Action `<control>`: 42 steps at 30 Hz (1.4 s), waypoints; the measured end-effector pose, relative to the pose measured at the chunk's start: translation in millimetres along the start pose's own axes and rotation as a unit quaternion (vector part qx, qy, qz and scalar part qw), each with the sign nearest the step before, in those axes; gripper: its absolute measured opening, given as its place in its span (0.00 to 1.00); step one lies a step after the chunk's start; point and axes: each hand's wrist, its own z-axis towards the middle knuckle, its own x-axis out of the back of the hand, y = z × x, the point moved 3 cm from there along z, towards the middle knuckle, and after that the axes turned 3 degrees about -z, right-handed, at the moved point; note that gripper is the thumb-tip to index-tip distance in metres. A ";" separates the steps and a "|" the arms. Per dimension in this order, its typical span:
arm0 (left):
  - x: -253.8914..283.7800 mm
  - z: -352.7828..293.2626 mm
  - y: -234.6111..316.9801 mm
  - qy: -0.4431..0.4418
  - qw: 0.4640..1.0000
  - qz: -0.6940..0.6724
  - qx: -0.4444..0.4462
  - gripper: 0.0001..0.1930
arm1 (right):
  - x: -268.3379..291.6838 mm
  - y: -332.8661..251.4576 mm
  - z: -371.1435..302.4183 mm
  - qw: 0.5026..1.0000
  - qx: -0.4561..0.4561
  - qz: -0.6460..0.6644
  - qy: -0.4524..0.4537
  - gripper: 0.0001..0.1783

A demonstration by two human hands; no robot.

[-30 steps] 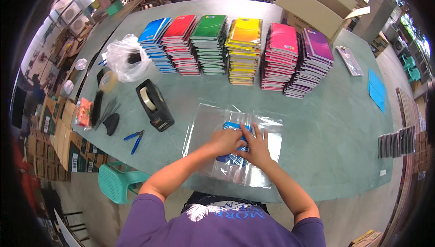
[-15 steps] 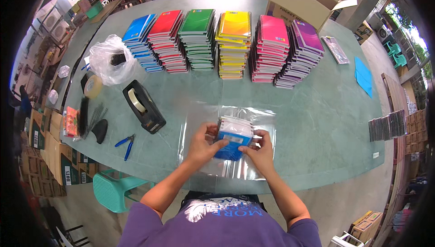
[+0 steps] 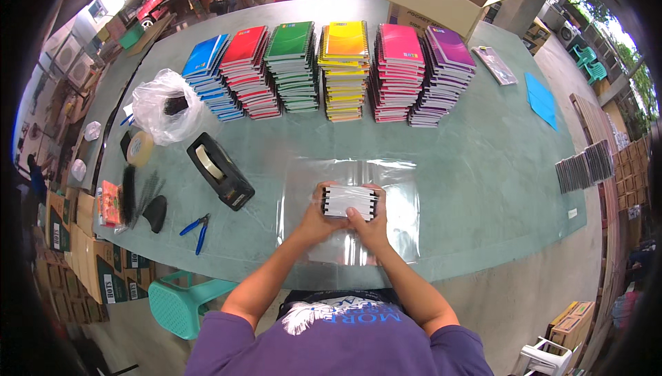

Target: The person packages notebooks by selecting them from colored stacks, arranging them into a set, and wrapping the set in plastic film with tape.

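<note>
A small bundle of spiral notebooks [image 3: 345, 201] stands on edge, its white page edges facing up and dark binding showing at both ends. My left hand [image 3: 318, 223] wraps its left side. On the right side my right hand [image 3: 374, 230] grips it, with the thumb laid across the near edge. The covers are mostly hidden by my fingers. Beneath the bundle a clear plastic sheet or bag [image 3: 400, 241] lies flat on the green table [image 3: 483, 217].
Behind stand notebook stacks: blue [image 3: 204, 65], red [image 3: 248, 65], green [image 3: 292, 65], yellow [image 3: 345, 65], pink [image 3: 400, 72] and purple [image 3: 445, 76]. To the left are a tape dispenser [image 3: 221, 171], blue-handled pliers [image 3: 196, 229] and a plastic bag [image 3: 165, 110]. A cardboard box [image 3: 427, 3] sits far right.
The bundle has been tipped from showing its blue cover to showing white page edges upward. Both hands have closed in around its sides. The view has shifted slightly.
</note>
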 end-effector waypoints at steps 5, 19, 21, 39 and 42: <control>-2.7 -13.7 86.6 0.124 0.855 0.429 -0.264 0.38 | 28.3 -17.8 -17.4 0.969 0.086 -0.220 0.078 0.46; -1.1 35.2 162.9 -0.259 0.632 0.626 -0.377 0.03 | 7.2 -56.4 -20.9 0.810 0.347 -0.473 -0.005 0.15; -20.1 38.2 152.6 -0.270 0.628 0.615 -0.394 0.03 | 7.2 -57.9 -24.2 0.805 0.344 -0.484 -0.003 0.15; 20.3 -10.9 103.2 -0.118 0.817 0.487 -0.285 0.23 | 13.9 -77.1 5.6 0.890 0.159 -0.402 -0.144 0.07; 11.3 -12.4 67.0 0.005 0.875 0.377 -0.304 0.23 | 16.5 -87.3 16.4 0.903 0.151 -0.342 -0.211 0.13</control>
